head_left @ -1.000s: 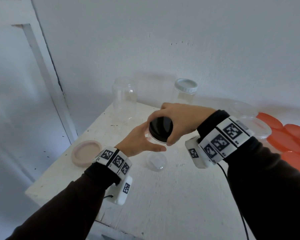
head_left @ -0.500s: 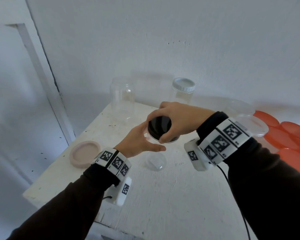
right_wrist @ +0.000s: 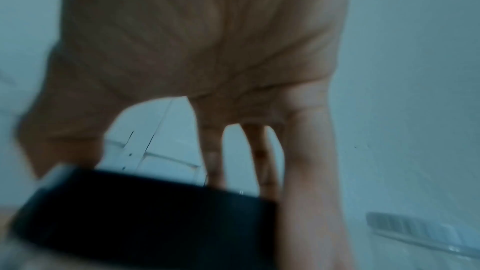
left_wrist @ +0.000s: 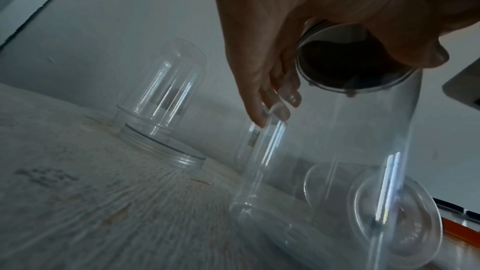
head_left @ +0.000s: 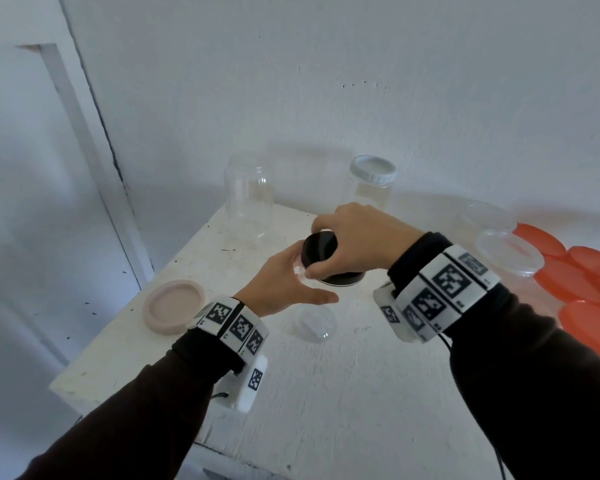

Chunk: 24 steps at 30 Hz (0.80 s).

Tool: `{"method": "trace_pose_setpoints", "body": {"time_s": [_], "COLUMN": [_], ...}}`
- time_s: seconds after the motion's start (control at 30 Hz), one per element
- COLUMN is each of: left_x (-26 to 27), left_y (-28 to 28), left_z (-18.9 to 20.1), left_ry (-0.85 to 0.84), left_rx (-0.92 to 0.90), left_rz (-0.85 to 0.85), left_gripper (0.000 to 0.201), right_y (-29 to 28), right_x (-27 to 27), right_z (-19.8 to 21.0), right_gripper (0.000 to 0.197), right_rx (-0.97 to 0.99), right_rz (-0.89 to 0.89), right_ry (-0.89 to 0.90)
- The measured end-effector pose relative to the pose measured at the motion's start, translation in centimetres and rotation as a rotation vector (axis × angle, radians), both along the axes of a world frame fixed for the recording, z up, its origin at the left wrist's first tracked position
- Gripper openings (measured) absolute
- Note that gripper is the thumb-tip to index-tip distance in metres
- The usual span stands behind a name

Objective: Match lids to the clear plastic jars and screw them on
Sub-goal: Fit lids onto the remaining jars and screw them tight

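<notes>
Nearest us on the white desk [head_left: 343, 393] lies a small clear lid [head_left: 315, 323], just near of our hands. Above it we hold a clear plastic jar [left_wrist: 337, 151] off the desk and tilted: our left hand [head_left: 284, 287] wraps its side, fingers [left_wrist: 270, 98] curled round the clear wall, and our right hand [head_left: 357, 242] comes over the top with its grip clamped on the black lid [head_left: 321, 252], which sits on the jar's mouth. In the right wrist view the lid is blurred. To the left, near the desk's edge, a pale pink lid [head_left: 174, 305] lies flat. At the right sits a clear tub with a clear lid [head_left: 508, 252], with orange lids [head_left: 589, 271] piled beyond it. Farthest back, by the wall, an upturned clear jar [head_left: 248, 195] stands mouth down, and right of it a jar with a white lid [head_left: 373, 183]
</notes>
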<state>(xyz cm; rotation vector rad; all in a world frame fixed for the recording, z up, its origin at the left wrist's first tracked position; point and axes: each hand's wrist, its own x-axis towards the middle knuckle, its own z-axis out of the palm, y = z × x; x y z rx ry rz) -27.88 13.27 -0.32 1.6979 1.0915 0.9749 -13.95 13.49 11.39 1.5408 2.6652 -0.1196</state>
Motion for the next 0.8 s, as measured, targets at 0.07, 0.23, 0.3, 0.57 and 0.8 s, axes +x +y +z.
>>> {"method": "trace_pose_setpoints", "body": {"time_s": [0.07, 0.23, 0.3, 0.57, 0.8], "left_x": [0.0, -0.1, -0.1, -0.1, 0.1], "left_y": [0.1, 0.2, 0.1, 0.0, -0.1], "left_z": [-0.1, 0.2, 0.2, 0.1, 0.1], "left_ry": [-0.010, 0.035, 0.041, -0.015, 0.006], "left_rx": [-0.004, -0.001, 0.011, -0.025, -0.009], "left_rz": [-0.004, -0.003, -0.002, -0.008, 0.002], "left_gripper": [0.083, 0.068, 0.068, 0.078, 0.078], "right_y": [-0.4, 0.1, 0.3, 0.3, 0.3], "right_x": [-0.6, 0.8, 0.9, 0.3, 0.5], "right_z": [-0.3, 1.3, 1.5, 0.6, 0.9], "right_gripper": [0.060, 0.068, 0.069, 0.069, 0.061], "right_rx": [0.126, -0.272, -0.275, -0.010, -0.112], "right_rz": [-0.035, 0.097, 0.114, 0.035, 0.089], "right_ry": [-0.032, -0.068, -0.041, -0.081, -0.049]}}
